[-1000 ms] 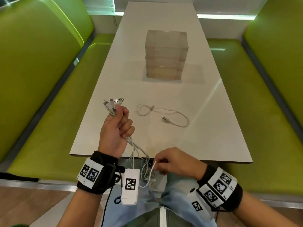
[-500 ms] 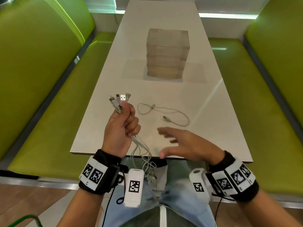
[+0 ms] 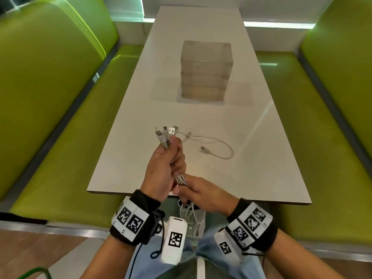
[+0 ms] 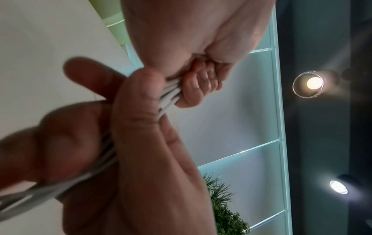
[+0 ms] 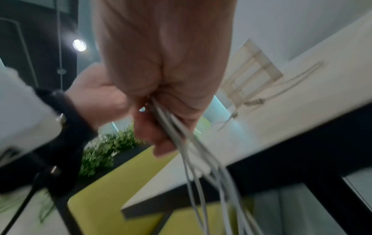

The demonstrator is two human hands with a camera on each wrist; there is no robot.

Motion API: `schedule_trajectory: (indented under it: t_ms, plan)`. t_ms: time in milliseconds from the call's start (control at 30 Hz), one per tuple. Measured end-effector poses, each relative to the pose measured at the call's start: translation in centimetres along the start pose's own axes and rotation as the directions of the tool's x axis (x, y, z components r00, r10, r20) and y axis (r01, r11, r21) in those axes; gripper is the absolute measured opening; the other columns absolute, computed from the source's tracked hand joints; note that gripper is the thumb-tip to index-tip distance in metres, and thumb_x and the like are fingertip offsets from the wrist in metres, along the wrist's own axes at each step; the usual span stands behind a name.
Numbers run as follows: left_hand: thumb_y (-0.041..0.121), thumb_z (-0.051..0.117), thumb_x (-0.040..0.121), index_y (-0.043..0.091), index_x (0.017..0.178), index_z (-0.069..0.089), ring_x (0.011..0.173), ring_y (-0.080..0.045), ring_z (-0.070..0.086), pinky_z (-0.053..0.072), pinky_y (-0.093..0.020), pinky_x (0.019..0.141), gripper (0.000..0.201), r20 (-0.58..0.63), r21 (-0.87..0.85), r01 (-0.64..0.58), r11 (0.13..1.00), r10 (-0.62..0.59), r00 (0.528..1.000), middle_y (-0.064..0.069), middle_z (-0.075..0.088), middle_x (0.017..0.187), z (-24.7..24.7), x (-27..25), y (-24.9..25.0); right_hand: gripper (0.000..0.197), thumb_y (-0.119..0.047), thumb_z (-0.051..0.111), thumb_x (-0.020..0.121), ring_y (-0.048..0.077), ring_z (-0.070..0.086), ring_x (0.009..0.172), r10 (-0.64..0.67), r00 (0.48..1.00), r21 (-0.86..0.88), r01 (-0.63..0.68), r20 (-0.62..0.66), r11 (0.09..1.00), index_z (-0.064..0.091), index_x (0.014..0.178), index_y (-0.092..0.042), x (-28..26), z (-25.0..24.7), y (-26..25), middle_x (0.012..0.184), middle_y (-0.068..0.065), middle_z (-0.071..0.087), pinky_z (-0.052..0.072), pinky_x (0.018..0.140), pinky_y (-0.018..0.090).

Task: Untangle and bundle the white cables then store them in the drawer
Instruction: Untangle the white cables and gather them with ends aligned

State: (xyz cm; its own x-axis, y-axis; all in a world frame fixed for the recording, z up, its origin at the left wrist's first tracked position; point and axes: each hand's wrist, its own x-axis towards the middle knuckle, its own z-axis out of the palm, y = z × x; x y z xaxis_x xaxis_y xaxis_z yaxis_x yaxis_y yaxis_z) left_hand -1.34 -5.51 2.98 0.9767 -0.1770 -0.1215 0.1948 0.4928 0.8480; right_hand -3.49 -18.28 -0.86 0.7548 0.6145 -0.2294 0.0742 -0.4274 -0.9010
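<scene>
My left hand (image 3: 168, 164) grips a bunch of white cables (image 3: 181, 179) in a fist above the table's near edge. Their plug ends (image 3: 167, 132) fan out above the thumb. Right below it, my right hand (image 3: 198, 193) closes round the same strands (image 5: 171, 125), which hang on in loose loops (image 3: 190, 215) over my lap. In the left wrist view the cables (image 4: 171, 93) run between both hands. One more white cable (image 3: 217, 146) lies loose on the table. The translucent drawer unit (image 3: 206, 70) stands farther back, its drawers all closed.
The white table (image 3: 124, 156) runs away from me between two green benches (image 3: 60, 125). Its near edge lies just under my hands. My knees in jeans (image 3: 203, 252) are below the hanging loops.
My right hand, which hovered open over the table edge half a second ago, has come back left and closed round the cables under my left fist. The left hand rose slightly.
</scene>
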Motion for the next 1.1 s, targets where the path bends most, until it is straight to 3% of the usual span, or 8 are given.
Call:
schedule_trajectory:
  t_ms: [67, 167, 267, 367, 533, 700, 867, 1100]
  plan:
    - [0.035, 0.052, 0.092, 0.017, 0.076, 0.044, 0.046, -0.006, 0.021, 0.018, -0.021, 0.043, 0.026, 0.01, 0.004, 0.0, 1.0, 0.0, 1.0, 0.008, 0.027, 0.056, -0.5, 0.4, 0.3, 0.02, -0.035, 0.055, 0.092, 0.008, 0.059, 0.085, 0.035, 0.998, -0.096, -0.03, 0.044, 0.995, 0.056, 0.109, -0.025, 0.0, -2.0, -0.2, 0.098, -0.002, 0.062, 0.048, 0.076, 0.022]
    - [0.021, 0.049, 0.088, 0.016, 0.076, 0.043, 0.044, -0.006, 0.024, 0.021, -0.02, 0.043, 0.014, 0.027, -0.049, 0.016, 0.999, -0.015, 1.0, 0.007, 0.029, 0.056, -1.4, 0.9, 0.6, 0.038, -0.03, 0.061, 0.089, 0.018, 0.056, 0.108, 0.114, 0.949, -0.195, -0.176, -0.293, 0.965, 0.056, 0.123, -0.014, 0.9, -6.1, 1.8, 0.119, 0.003, 0.057, 0.045, 0.094, 0.03]
    - [0.016, 0.043, 0.089, 0.013, 0.085, 0.052, 0.043, -0.006, 0.031, 0.028, -0.019, 0.043, 0.01, 0.021, -0.17, 0.064, 0.983, -0.061, 0.998, 0.007, 0.035, 0.054, -1.9, 1.1, 0.3, 0.034, -0.017, 0.061, 0.088, 0.027, 0.053, 0.109, 0.2, 0.827, -0.389, -0.442, -0.525, 0.808, 0.057, 0.122, -0.012, 1.5, -9.0, 5.3, 0.118, 0.009, 0.055, 0.042, 0.089, 0.032]
    - [0.013, 0.04, 0.095, 0.011, 0.085, 0.053, 0.045, -0.006, 0.033, 0.03, -0.019, 0.045, 0.016, 0.01, -0.138, 0.06, 0.989, -0.059, 0.998, 0.006, 0.04, 0.056, -2.0, 1.3, 0.0, 0.018, -0.012, 0.054, 0.091, 0.03, 0.058, 0.095, 0.185, 0.812, -0.503, -0.503, -0.554, 0.703, 0.059, 0.107, -0.008, 1.1, -8.8, 7.6, 0.102, 0.013, 0.06, 0.045, 0.075, 0.036]
    - [0.012, 0.037, 0.099, 0.01, 0.085, 0.055, 0.049, -0.006, 0.04, 0.034, -0.018, 0.048, 0.022, -0.044, -0.049, 0.024, 0.999, -0.026, 0.999, 0.003, 0.052, 0.062, -1.7, 1.5, -0.1, 0.018, -0.016, 0.048, 0.094, 0.026, 0.058, 0.091, 0.209, 0.849, -0.526, -0.474, -0.484, 0.707, 0.058, 0.103, -0.004, -0.1, -7.8, 6.6, 0.101, 0.013, 0.063, 0.043, 0.073, 0.033]
    - [0.014, 0.041, 0.099, 0.009, 0.087, 0.06, 0.073, -0.015, 0.068, 0.052, -0.022, 0.062, 0.024, -0.103, 0.043, 0.012, 0.999, -0.008, 0.995, -0.003, 0.072, 0.079, -1.5, 1.6, -0.5, 0.007, -0.017, 0.049, 0.095, 0.02, 0.063, 0.071, 0.17, 0.79, 0.068, -0.161, -0.589, 0.985, 0.053, 0.097, -0.012, -0.9, -6.8, 1.7, 0.084, 0.009, 0.068, 0.049, 0.061, 0.024]
    - [0.017, 0.043, 0.098, -0.001, 0.098, 0.061, 0.099, -0.028, 0.069, 0.056, -0.031, 0.079, 0.025, -0.079, 0.041, 0.019, 0.999, -0.015, 0.997, -0.019, 0.07, 0.108, -0.9, 1.6, -1.3, 0.009, -0.01, 0.054, 0.094, 0.015, 0.064, 0.063, 0.065, 0.804, 0.353, 0.185, -0.591, 0.917, 0.057, 0.1, -0.005, -0.6, -4.3, -2.1, 0.073, 0.007, 0.069, 0.049, 0.06, 0.025]
    - [0.02, 0.043, 0.096, 0.0, 0.107, 0.061, 0.102, -0.026, 0.068, 0.056, -0.032, 0.077, 0.028, 0.01, 0.043, 0.029, 0.999, -0.03, 1.0, -0.017, 0.068, 0.117, -0.7, 1.0, -1.4, 0.009, -0.011, 0.064, 0.087, 0.014, 0.057, 0.05, 0.064, 0.832, 0.363, 0.17, -0.551, 0.916, 0.061, 0.088, -0.003, 0.3, -2.6, -1.8, 0.066, 0.006, 0.069, 0.04, 0.05, 0.015]
